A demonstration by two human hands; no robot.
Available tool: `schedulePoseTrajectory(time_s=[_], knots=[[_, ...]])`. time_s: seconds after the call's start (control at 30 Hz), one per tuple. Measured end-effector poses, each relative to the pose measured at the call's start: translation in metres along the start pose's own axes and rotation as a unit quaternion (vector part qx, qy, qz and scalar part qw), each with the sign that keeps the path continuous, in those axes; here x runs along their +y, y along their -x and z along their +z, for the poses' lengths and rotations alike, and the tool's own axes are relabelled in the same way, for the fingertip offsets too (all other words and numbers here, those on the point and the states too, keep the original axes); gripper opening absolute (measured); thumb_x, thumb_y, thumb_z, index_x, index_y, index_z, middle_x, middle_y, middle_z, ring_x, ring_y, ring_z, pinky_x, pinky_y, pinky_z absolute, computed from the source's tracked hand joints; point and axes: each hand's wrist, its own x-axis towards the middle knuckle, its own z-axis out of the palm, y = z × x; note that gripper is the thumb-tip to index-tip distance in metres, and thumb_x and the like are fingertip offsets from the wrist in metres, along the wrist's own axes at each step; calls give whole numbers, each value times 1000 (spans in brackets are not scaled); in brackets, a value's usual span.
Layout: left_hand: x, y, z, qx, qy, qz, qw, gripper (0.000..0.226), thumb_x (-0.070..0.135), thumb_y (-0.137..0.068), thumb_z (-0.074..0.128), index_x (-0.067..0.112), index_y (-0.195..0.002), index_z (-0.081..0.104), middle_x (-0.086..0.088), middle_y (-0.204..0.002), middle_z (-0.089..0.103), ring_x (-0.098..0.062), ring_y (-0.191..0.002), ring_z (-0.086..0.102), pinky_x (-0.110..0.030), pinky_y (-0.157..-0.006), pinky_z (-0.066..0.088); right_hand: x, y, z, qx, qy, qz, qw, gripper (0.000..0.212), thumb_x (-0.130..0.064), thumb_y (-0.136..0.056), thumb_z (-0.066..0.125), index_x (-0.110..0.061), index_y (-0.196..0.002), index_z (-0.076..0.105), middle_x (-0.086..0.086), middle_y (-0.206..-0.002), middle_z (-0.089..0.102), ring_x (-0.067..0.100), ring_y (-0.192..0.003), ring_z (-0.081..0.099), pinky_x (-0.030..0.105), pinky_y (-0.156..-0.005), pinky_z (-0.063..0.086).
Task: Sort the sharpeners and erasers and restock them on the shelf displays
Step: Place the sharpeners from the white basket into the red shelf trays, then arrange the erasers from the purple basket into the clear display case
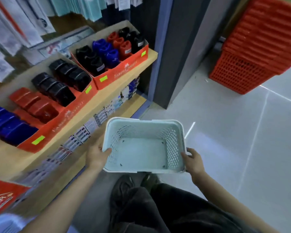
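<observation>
The left hand [97, 155] and right hand [192, 161] each grip a side rim of a pale basket [141, 121], held over the floor [225, 132] just right of the shelf [107, 96]. Black, blue and red sharpeners [106, 52] sit in two orange boxes [123, 71] on that shelf; stacked red baskets [259, 47] stand far right.

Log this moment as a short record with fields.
basket: pale, perforated, empty
left grip: holds left rim, thumb inside
right grip: holds right rim
boxes: two red, on shelf, filled with blue, red and black sharpeners
far right: stack of red baskets
</observation>
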Motion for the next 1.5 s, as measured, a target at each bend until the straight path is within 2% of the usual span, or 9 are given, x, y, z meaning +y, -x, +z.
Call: schedulePoseTrajectory(time_s=[0.13, 0.33, 0.6, 0.77, 0.9, 1.03, 1.1, 1.37, 1.5], knots=[[22, -9, 14, -57, 130, 23, 990, 48, -2, -87, 60, 9, -133, 50, -3, -114, 57, -18, -96, 55, -28, -81, 43, -6, -26, -6, 56, -70, 10, 996, 16, -11, -92, 54, -13, -107, 55, 17, -91, 65, 29, -72, 60, 41, -66, 51], [66, -59, 69, -164, 194, 46, 966, 82, -1, -83, 66, 30, -147, 24, 0, -136, 42, -22, -122, 47, -46, -101, 43, -14, -71, -17, 157, -109, 6, 981, 24, -14, -92, 51, -12, -116, 54, 14, -92, 59, 28, -77, 54, 33, -62, 43], [92, -50, 56, -133, 134, 67, 980, 68, 8, -88, 63, 18, -146, 29, 1, -137, 42, -19, -126, 43, -29, -97, 36, -44, -62, -37, 156, 74, -67, 983, 47, -18, -90, 53, -5, -134, 42, 15, -127, 43, 35, -112, 49, 45, -98, 42], [83, 21, -26, -113, 109, 101, 982, 37, 10, -91, 59, 5, -127, 53, -7, -123, 57, -9, -97, 52, -7, -78, 40, -118, 17, -27, -118, 115, -171, 971, 13, -4, -90, 53, -2, -101, 61, 12, -93, 62, 21, -75, 57, 28, -66, 40], [86, 90, -88, -102, 79, 173, 977, 25, 15, -90, 61, 12, -115, 60, 7, -105, 59, 3, -84, 53, -4, -63, 41, -173, 106, -15, -303, 252, -243, 886, 16, -17, -92, 56, -16, -108, 60, 4, -104, 66, 18, -93, 64, 34, -87, 49], [79, 145, -138, -104, 63, 217, 968, 13, 19, -88, 63, 25, -99, 63, 10, -101, 62, -6, -92, 58, -12, -75, 45, -192, 186, 13, -361, 304, -335, 815, 21, -18, -94, 55, -12, -114, 57, 4, -103, 63, 14, -85, 61, 16, -68, 48], [67, 165, -158, -72, 86, 216, 970, 15, 15, -88, 64, 16, -103, 65, 7, -98, 63, -5, -88, 58, -9, -71, 46, -189, 214, 32, -373, 275, -359, 810, 20, -16, -95, 54, -7, -112, 57, 5, -96, 60, 11, -74, 58, 10, -56, 45], [-49, 233, -208, 90, 182, 103, 974, 18, 5, -90, 59, 4, -108, 61, 1, -85, 61, -5, -76, 56, -3, -57, 40, -118, 272, 126, -444, 251, -291, 810, 5, -15, -95, 52, -13, -92, 56, 8, -96, 63, 16, -76, 60, 25, -68, 45], [-112, 250, -205, 124, 191, 31, 973, 16, 3, -90, 58, 2, -105, 62, 6, -85, 59, 2, -74, 56, -9, -68, 43, -70, 290, 165, -441, 272, -302, 800, 14, -14, -94, 55, -2, -101, 60, 6, -87, 55, 19, -84, 53, 18, -59, 43]])
